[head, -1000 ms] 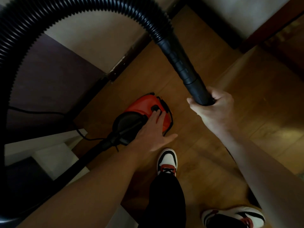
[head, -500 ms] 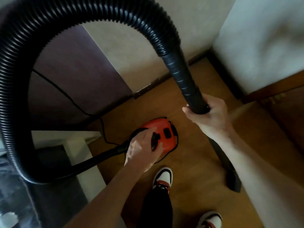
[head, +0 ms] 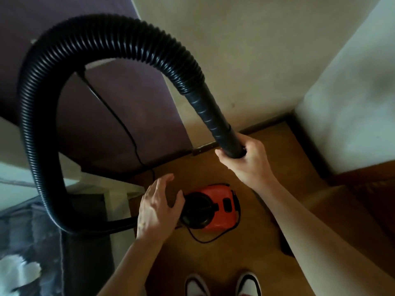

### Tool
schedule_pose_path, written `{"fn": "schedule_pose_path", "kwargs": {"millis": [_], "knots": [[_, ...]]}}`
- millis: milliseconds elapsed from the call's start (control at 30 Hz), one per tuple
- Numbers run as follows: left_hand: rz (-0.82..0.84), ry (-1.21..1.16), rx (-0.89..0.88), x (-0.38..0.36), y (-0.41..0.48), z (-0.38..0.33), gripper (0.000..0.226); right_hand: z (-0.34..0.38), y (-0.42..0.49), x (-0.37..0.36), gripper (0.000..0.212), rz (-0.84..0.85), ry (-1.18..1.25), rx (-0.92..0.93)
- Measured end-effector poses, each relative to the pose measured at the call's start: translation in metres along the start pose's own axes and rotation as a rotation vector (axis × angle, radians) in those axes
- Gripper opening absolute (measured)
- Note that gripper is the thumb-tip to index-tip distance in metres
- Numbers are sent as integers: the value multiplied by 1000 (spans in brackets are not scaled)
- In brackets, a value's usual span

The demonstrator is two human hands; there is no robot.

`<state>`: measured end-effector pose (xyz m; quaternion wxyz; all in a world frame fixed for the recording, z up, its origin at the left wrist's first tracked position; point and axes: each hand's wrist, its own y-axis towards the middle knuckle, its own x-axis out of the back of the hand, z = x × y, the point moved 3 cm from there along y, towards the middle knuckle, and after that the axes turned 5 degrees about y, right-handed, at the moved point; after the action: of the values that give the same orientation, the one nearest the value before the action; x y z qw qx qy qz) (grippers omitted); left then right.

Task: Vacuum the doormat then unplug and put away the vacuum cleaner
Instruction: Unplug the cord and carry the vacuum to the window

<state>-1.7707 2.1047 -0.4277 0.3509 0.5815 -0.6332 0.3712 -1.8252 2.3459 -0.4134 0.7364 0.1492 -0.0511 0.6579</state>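
A small red and black vacuum cleaner (head: pixel 222 207) sits on the wooden floor below me. Its ribbed black hose (head: pixel 102 39) arcs up and over from the left side of the body to a rigid tube (head: pixel 222 133). My right hand (head: pixel 248 161) grips the lower end of that tube. My left hand (head: pixel 158 204) hovers just left of the vacuum's black dome with fingers spread and holds nothing. A black power cord (head: pixel 119 122) runs up along the dark wall panel behind. No doormat is in view.
A white ledge or step (head: pixel 115 184) lies to the left of the vacuum. Cream walls (head: pixel 256 60) form a corner ahead and to the right. My two shoes (head: pixel 222 285) stand at the bottom edge. The tube's nozzle (head: pixel 286 246) shows dimly beneath my right forearm.
My left hand has let go of the vacuum's top and drawn back to the left with fingers spread. The view has tilted up towards the wall; the right hand keeps its grip.
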Motion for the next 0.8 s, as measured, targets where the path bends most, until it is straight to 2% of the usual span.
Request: {"fn": "schedule_pose_path", "kwargs": {"millis": [200, 400, 533, 667, 800], "knots": [[-205, -63, -89, 13, 29, 9, 46, 19, 20, -18, 30, -40, 29, 91], [-460, -135, -111, 29, 58, 30, 42, 23, 30, -43, 19, -46, 13, 225], [-693, -300, -53, 53, 82, 32, 37, 23, 42, -55, 12, -40, 7, 280], [-890, -300, -55, 95, 115, 22, 33, 35, 60, -67, 15, -74, 40, 369], [-986, -279, -33, 125, 135, 10, 28, 42, 79, -77, 36, -150, -8, 451]]}}
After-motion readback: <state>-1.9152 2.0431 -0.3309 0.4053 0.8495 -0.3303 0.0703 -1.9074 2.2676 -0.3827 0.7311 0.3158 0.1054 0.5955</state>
